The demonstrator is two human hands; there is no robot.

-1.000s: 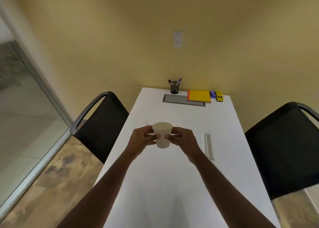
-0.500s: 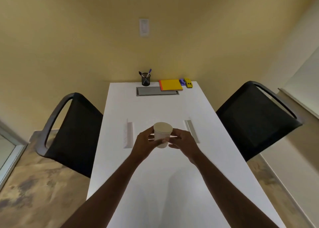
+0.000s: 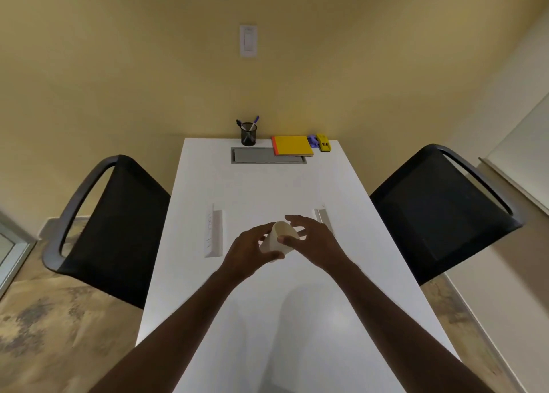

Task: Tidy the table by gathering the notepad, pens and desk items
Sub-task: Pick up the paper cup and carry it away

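The left hand (image 3: pixel 248 251) curls round a small cream paper cup (image 3: pixel 277 239), tilted, above the white table (image 3: pixel 267 318). The right hand (image 3: pixel 312 239) has spread fingers, thumb touching the rim. Well beyond the cup sit the yellow notepad (image 3: pixel 292 145) and black mesh pen holder (image 3: pixel 249 134) (already gathered, seemingly). Steady the cup upright before setting it beside them.

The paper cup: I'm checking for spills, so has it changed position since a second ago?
Yes. The paper cup was upright; now it tilts right in the left hand, still above the white table.
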